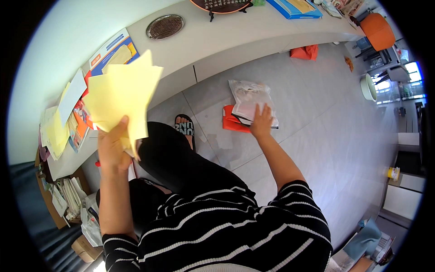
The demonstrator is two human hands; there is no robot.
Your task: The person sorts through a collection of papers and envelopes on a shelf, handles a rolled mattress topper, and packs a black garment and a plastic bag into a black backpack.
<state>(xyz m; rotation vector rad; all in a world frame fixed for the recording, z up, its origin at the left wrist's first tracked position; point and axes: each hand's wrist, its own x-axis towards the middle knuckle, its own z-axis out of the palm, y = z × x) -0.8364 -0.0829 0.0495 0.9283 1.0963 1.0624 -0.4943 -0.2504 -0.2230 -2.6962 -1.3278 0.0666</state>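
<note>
Raised at the left, my left hand (114, 147) is closed around a loose fan of pale yellow paper sheets (121, 93), thumb in front. My right hand (263, 121) reaches forward and low, its fingers spread over the near part of a clear plastic pouch (251, 93). Whitish contents show through the pouch, and a dark strip runs along its near edge. Partly under it is a red-orange packet (233, 122). My right thumb is hidden, so a grip on the pouch does not show.
A pale counter (136, 54) curves along the left and far side, bearing papers (56, 129), a round woven tray (165, 27) and a blue folder (297, 9). A red bag (304, 52) lies on the grey tiled floor (312, 136). My sandalled foot (185, 126) stands near the packet.
</note>
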